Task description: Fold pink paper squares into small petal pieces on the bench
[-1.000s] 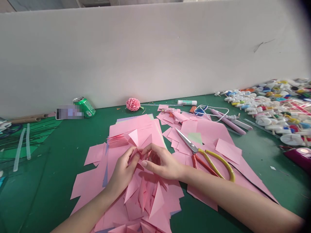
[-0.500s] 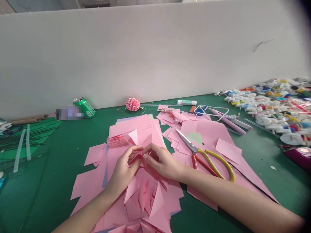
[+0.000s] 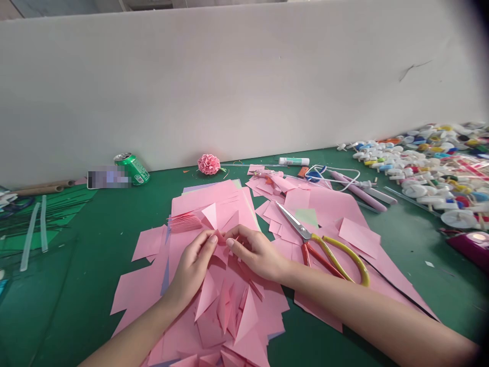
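Between my two hands is a small folded piece of pink paper (image 3: pixel 220 250). My left hand (image 3: pixel 196 260) pinches its left side, thumb on top. My right hand (image 3: pixel 254 253) has its thumb and curled fingers closed at the right side of the same piece; its fingertips are partly hidden. Below the hands lie several folded pink paper pieces (image 3: pixel 246 316) on loose pink sheets. Just beyond them, a fanned stack of pink paper squares (image 3: pixel 186 222) rests on a larger pink sheet (image 3: pixel 206 196).
Scissors with yellow and red handles (image 3: pixel 344 257) lie open-bladed on pink paper at right. Behind are a pink paper ball (image 3: pixel 209 164), a glue stick (image 3: pixel 294 161), a pink glue gun or similar tool (image 3: pixel 359 191) and a green can (image 3: pixel 132 168). Plastic caps (image 3: pixel 431 173) are heaped far right.
My left thumb has shifted up onto the paper's edge, and the folded piece shows more between the hands. My right hand has barely moved.
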`<act>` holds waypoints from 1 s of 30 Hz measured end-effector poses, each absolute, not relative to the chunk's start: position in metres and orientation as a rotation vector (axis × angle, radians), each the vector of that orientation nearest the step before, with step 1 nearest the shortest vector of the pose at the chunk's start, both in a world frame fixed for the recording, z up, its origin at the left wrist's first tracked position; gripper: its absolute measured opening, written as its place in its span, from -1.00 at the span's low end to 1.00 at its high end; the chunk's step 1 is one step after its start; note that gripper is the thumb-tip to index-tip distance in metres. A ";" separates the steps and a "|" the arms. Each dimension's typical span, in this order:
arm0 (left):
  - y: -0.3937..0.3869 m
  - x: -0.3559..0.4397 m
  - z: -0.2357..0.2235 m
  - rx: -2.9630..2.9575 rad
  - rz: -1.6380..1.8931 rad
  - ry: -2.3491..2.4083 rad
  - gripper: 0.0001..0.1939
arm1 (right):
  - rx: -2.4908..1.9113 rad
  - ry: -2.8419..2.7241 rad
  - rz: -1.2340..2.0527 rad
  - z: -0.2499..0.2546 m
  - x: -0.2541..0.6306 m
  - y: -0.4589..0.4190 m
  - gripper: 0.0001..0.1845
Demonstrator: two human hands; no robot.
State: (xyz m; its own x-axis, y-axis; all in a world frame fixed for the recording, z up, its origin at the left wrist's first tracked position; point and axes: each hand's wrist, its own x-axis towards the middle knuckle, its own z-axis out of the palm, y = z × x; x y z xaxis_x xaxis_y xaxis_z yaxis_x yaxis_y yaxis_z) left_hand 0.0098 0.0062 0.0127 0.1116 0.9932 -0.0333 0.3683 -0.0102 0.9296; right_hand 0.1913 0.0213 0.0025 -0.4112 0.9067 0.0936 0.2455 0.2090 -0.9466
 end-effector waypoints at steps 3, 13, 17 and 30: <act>0.006 0.012 0.014 1.519 0.871 1.317 -0.68 | -1.065 -1.806 1.218 0.002 0.191 0.021 -0.66; 0.006 0.013 0.013 1.565 0.830 1.284 -0.76 | -1.109 -1.891 1.155 0.005 0.191 0.022 -0.68; 0.005 0.013 0.013 1.573 0.842 1.272 -0.79 | -1.119 -1.905 1.141 0.004 0.192 0.022 -0.65; 0.009 0.012 0.007 1.449 0.908 1.253 -0.81 | -1.127 -1.821 1.192 0.006 0.189 0.021 -0.77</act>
State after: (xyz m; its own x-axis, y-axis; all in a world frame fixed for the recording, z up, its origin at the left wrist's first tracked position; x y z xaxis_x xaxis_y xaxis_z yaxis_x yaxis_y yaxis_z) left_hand 0.0122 0.0086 0.0073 0.1892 0.9802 -0.0584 0.2493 0.0096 0.9684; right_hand 0.1892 0.0210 0.0057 -0.3964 0.9148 0.0773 0.2949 0.2067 -0.9329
